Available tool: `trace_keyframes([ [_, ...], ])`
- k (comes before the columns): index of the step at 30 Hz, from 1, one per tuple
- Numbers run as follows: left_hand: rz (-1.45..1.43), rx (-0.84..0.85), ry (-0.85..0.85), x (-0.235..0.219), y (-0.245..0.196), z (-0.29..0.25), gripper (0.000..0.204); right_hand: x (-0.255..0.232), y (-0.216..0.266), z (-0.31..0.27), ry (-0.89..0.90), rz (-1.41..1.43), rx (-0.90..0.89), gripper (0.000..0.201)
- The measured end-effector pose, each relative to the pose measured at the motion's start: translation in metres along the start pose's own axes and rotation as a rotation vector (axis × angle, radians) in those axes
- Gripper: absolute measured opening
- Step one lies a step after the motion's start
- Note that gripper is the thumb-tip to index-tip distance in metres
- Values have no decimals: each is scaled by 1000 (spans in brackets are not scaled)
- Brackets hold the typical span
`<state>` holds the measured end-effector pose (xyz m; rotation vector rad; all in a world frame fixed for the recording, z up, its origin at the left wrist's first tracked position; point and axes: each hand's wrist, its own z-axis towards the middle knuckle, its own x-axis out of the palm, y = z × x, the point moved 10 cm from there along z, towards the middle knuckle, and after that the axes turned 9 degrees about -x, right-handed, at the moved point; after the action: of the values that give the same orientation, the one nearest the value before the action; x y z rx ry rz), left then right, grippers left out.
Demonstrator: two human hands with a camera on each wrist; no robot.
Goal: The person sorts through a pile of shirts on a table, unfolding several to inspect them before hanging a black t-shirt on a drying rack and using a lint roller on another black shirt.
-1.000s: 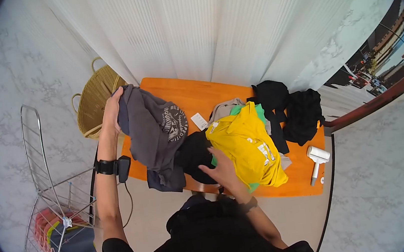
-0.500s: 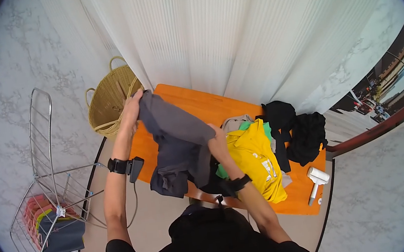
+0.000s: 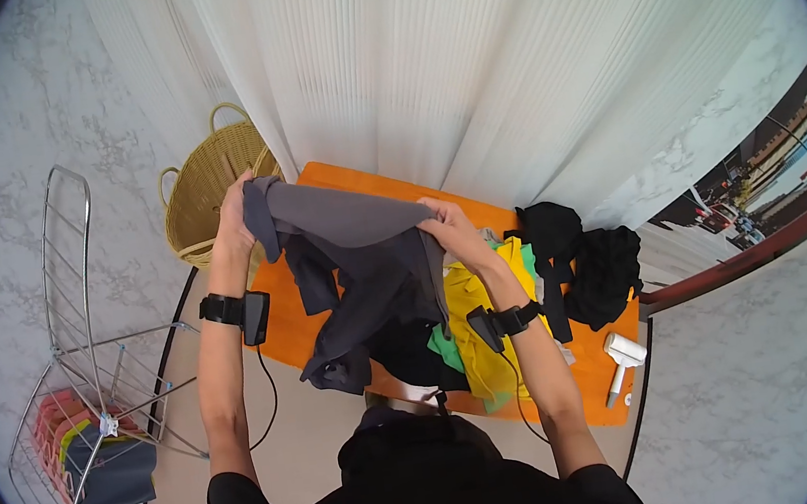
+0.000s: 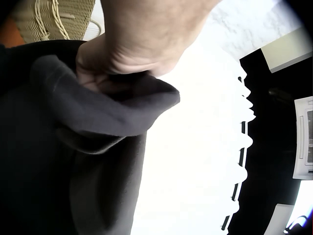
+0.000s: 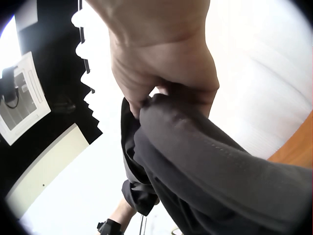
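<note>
A dark grey shirt (image 3: pixel 349 220) is stretched between both hands above the table (image 3: pixel 281 317), its lower part hanging down in folds. At its left end, my left hand (image 3: pixel 235 212) grips the bunched cloth; in the left wrist view the fingers curl into the fabric. My right hand (image 3: pixel 456 230) pinches the other end, and the right wrist view shows thumb and fingers closed around the folded edge (image 5: pixel 171 115). Below the right forearm lies a yellow shirt (image 3: pixel 480 343), with green cloth (image 3: pixel 444 348) peeking out and a black garment (image 3: pixel 417 363) beside it.
More black clothes (image 3: pixel 603 273) lie at the table's right, near a white handheld tool (image 3: pixel 625 351) with a wide head. A wicker basket (image 3: pixel 179 214) stands beyond the left hand. To the left is a metal drying rack (image 3: pixel 86 291) with clothes hanging low on it.
My right hand has come from the pile to grip the grey shirt, then moved up and away from me. The shirt has turned, its print now out of sight, and is spread between both hands.
</note>
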<state>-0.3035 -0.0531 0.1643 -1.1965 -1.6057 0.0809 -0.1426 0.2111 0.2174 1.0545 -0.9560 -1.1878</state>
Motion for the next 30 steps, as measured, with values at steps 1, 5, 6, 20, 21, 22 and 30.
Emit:
trace_keyframes([
  [1, -30, 1, 5, 1, 0, 1, 43, -3, -5, 1, -16, 47, 21, 18],
  [5, -23, 37, -30, -6, 1, 8, 40, -14, -38, 0, -74, -37, 156, 24],
  [6, -24, 36, -28, -8, 1, 10, 40, -16, -42, -1, -75, -39, 156, 24],
  [20, 554, 267, -641, -177, 16, -28, 35, -94, 75, 4, -690, 253, -92, 29],
  [21, 751, 377, -635, -179, 23, -32, 39, -92, 93, 10, -697, 249, -98, 29],
  [22, 947, 490, -623, -187, 36, -32, 42, -87, 115, 20, -651, 210, -127, 29],
  [30, 1175, 210, -1013, -313, 106, -43, 51, -74, 254, 59, -565, 76, -396, 29],
])
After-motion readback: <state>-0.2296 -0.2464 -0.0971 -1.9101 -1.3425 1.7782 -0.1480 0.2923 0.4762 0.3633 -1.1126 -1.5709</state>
